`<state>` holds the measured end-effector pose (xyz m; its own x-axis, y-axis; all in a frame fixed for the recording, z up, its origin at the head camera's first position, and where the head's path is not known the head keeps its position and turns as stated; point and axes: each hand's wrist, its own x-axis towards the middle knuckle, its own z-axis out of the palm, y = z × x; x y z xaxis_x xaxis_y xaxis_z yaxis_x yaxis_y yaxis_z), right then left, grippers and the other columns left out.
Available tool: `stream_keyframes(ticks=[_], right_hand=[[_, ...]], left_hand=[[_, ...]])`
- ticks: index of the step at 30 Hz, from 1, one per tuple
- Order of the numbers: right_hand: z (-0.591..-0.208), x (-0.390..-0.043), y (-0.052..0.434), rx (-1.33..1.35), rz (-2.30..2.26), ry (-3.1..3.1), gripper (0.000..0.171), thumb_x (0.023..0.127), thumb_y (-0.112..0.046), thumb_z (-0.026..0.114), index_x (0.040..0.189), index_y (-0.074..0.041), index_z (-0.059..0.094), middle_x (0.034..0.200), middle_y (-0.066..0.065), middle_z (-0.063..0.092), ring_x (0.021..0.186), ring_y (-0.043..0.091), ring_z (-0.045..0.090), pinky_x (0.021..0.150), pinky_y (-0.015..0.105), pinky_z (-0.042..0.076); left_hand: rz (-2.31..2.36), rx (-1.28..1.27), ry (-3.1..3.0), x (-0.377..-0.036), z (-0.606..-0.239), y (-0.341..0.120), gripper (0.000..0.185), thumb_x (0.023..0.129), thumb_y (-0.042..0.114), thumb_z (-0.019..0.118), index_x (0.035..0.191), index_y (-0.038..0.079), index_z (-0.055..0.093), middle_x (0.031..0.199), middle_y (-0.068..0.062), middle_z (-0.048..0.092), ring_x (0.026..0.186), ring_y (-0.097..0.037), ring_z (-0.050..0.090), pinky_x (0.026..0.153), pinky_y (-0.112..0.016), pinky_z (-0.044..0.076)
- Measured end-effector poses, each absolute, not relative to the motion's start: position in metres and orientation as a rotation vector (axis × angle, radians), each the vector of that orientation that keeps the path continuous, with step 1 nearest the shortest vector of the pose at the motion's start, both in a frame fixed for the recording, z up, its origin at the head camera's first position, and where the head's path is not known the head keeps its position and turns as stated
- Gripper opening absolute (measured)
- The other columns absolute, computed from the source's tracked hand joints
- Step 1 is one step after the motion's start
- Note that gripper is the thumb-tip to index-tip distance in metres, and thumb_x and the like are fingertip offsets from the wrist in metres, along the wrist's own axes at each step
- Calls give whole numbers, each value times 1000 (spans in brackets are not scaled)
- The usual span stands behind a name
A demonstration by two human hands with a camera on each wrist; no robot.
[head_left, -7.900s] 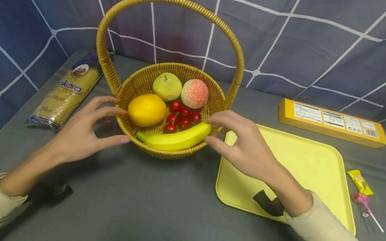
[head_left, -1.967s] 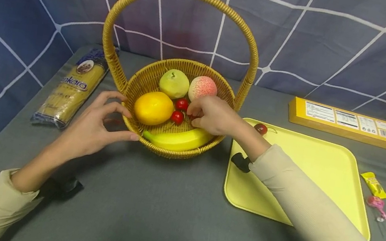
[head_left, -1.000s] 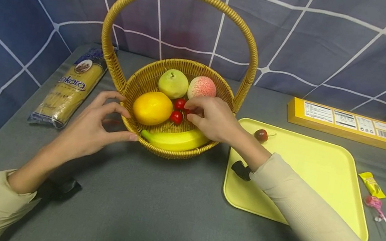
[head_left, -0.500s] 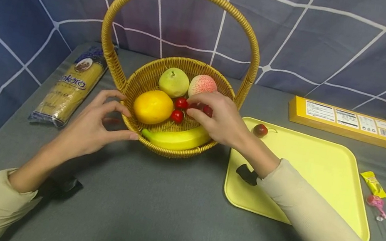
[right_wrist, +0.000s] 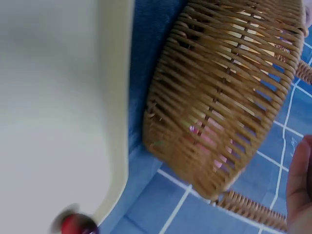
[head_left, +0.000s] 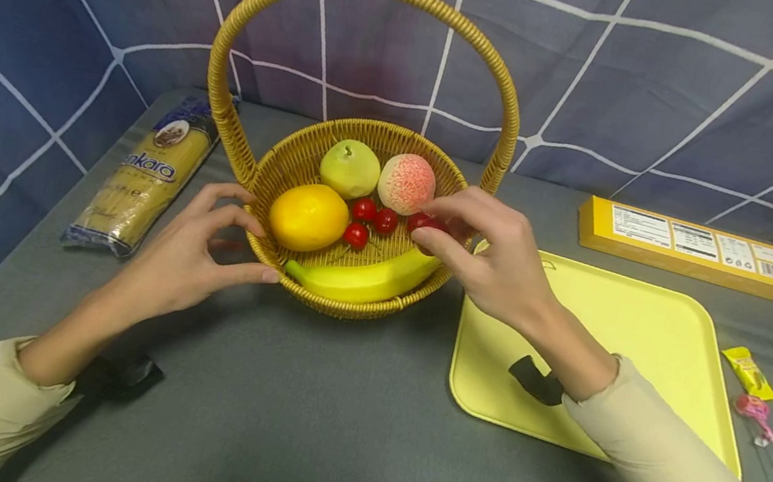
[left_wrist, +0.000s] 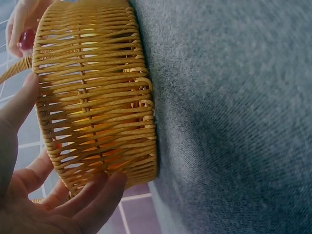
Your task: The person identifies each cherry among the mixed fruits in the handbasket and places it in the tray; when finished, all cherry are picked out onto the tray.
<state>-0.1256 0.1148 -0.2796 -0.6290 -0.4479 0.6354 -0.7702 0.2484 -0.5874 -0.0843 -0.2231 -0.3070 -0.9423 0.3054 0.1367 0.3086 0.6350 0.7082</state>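
The wicker basket (head_left: 345,308) with a tall arched handle holds a yellow mango-like fruit (head_left: 309,217), a green pear-like fruit (head_left: 350,169), a peach (head_left: 407,183), a banana (head_left: 365,278) and several red cherries (head_left: 385,221). My left hand (head_left: 176,250) grips the basket's left side, thumb at the rim and fingers against the woven wall. At the right rim, my right hand (head_left: 505,256) pinches a cherry (left_wrist: 27,40) between thumb and fingers, above the rim in the left wrist view. Another cherry (right_wrist: 73,225) lies on the yellow tray, mostly hidden behind the right hand in the head view.
The yellow tray (head_left: 612,352) lies right of the basket, under my right forearm. Behind it is a long yellow box (head_left: 692,249). A candy packet (head_left: 749,372) and a pink lollipop (head_left: 755,408) lie farther right. A pasta bag (head_left: 142,177) lies left, and a tiled-pattern cloth hangs behind.
Earlier all the cherries lay in the basket; later one is on the tray. My right hand has since moved from among the cherries to the right rim, with a cherry. My left hand stays.
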Motion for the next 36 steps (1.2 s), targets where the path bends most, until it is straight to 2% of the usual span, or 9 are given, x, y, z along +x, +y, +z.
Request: stream_keyframes(ticks=[7,12,19,24,28,32,36], right_hand=[[-283,-109,150,936,1343,-2350,14,84,2,76,95,-7,74,89,-4,63,72,14,54,60,19,48],[-291,-102,182,646,1421,-2610,10,90,-6,72,100,-7,73,94,-1,62,72,19,62,59,21,54],[-304,-104,221,326,1442,-2850,29,92,-19,72,118,-7,69,103,4,68,72,23,67,64,25,52],[-312,-109,238,280,1444,-2902,34,92,-13,70,124,-1,63,102,18,69,73,21,68,58,29,56],[-320,-114,249,258,1437,-2941,41,92,-9,69,128,5,57,111,22,65,74,16,68,57,29,56],[-326,-118,258,192,1346,-3024,36,91,-10,70,122,6,58,109,20,64,73,12,64,55,26,53],[-325,-120,259,178,1094,-3116,27,91,-18,71,109,1,62,100,15,66,71,15,61,54,25,47]], left_hand=[[-1227,-530,-2841,-84,-307,-223,43,80,26,85,108,2,63,143,-15,35,126,-39,39,91,-59,51],[-1221,-523,-2846,-84,-306,-223,43,80,27,85,107,2,63,143,-15,35,126,-39,39,91,-59,51],[-1217,-524,-2848,-84,-305,-222,43,80,26,85,107,2,63,144,-15,34,127,-40,39,90,-59,52],[-1210,-527,-2853,-84,-305,-222,43,80,27,85,107,2,63,144,-15,34,126,-40,39,90,-58,52],[-1205,-523,-2854,-84,-304,-222,43,80,26,85,107,2,63,144,-15,35,126,-40,39,90,-59,52],[-1210,-521,-2854,-84,-305,-221,43,80,27,85,107,3,63,143,-15,35,126,-39,40,90,-58,52],[-1202,-522,-2851,-84,-305,-221,43,79,26,86,106,2,63,142,-15,36,125,-37,40,89,-57,53]])
